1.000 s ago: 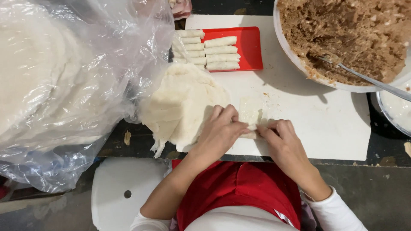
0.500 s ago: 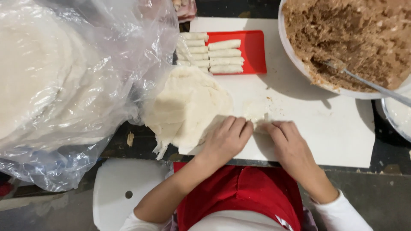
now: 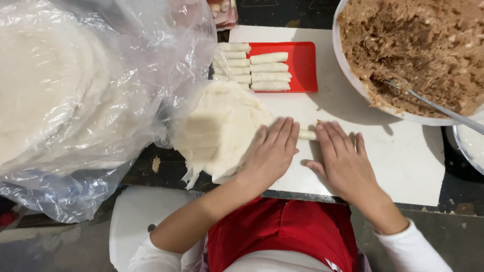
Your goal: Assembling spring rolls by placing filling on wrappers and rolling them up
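Note:
My left hand point(image 3: 271, 150) and my right hand point(image 3: 344, 158) lie flat, palms down, on a thin white roll point(image 3: 307, 134) on the white cutting board point(image 3: 403, 151). Only a short piece of the roll shows between the fingers. A stack of round white wrappers point(image 3: 222, 126) sits just left of my left hand, its edge under that wrist. Beyond it a red tray point(image 3: 302, 65) holds several finished white rolls point(image 3: 269, 70) in rows.
A large white bowl of brown minced filling point(image 3: 418, 50) with a metal spoon point(image 3: 433, 103) stands at the back right. A big clear plastic bag of wrappers point(image 3: 75, 90) fills the left. Another bowl's rim point(image 3: 471, 146) shows at the right edge.
Both hands have slid away from me across the board, pushing the roll forward; the loose wrapper flap seen earlier is now wound into the roll.

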